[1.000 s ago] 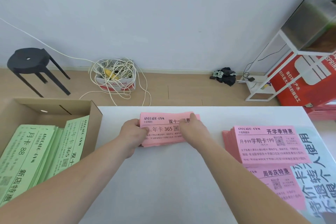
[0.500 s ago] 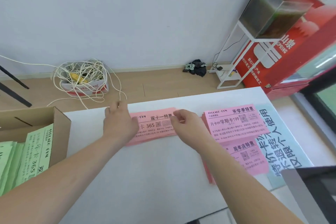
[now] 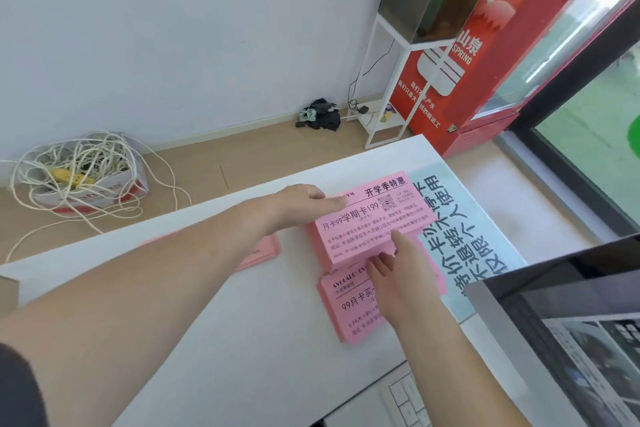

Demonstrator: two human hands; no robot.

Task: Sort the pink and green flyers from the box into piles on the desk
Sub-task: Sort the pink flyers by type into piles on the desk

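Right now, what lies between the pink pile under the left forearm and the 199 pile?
In the head view, only bare white desk; the left hand crosses above its far end to the 199 pile.

far flyer stack (image 3: pixel 374 229) on desk (image 3: pixel 277 340), second stack (image 3: pixel 346 308) just in front of it, third stack (image 3: pixel 266 248) left of it, poster (image 3: pixel 460 229) against its right side, keyboard (image 3: pixel 405 395) well in front
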